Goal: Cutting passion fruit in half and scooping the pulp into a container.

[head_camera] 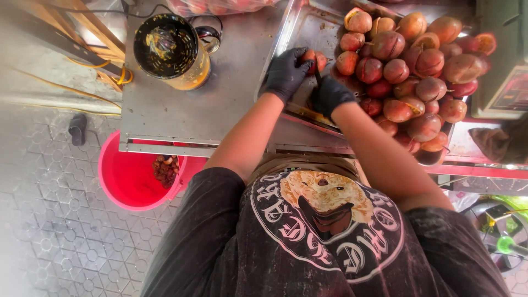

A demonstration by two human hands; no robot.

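Observation:
Both my hands wear black gloves over a steel tray (308, 30). My left hand (285, 72) grips a reddish round fruit (316, 58). My right hand (331, 94) holds a dark knife (317, 77) whose blade points up against that fruit. A heap of reddish-brown and orange fruits (410, 71) fills the tray's right half, just beside my right hand.
A strainer jug (169, 50) with yellow pulp stands on the steel table (220, 104) at the left. A red bucket (132, 179) with fruit scraps sits on the tiled floor below. A grey scale-like box (503, 82) is at the far right.

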